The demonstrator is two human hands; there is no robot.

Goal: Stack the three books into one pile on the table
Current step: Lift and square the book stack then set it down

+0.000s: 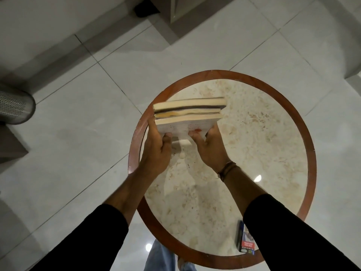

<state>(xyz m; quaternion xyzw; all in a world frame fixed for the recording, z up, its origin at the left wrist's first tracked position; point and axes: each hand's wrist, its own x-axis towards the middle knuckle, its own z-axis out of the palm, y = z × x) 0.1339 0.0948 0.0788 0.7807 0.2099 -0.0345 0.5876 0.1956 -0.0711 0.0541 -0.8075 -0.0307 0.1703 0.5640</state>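
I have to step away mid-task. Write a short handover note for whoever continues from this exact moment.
Left hand: grips the near left edge of the three books.
Right hand: grips the near right edge.
Books: already gathered into one pile, held tilted above the round table, page edges facing away.
Done: pile formed.
Left: set it flat on the marble top and let go. A small box lies near the front edge.

Table [254,133]: glossy mottled beige stone top, reddish-brown wooden rim
Books [188,112]: matt, yellowed paper page edges
Floor [78,133]: smooth, glossy pale tiles
Bin [13,104], far left: perforated metal
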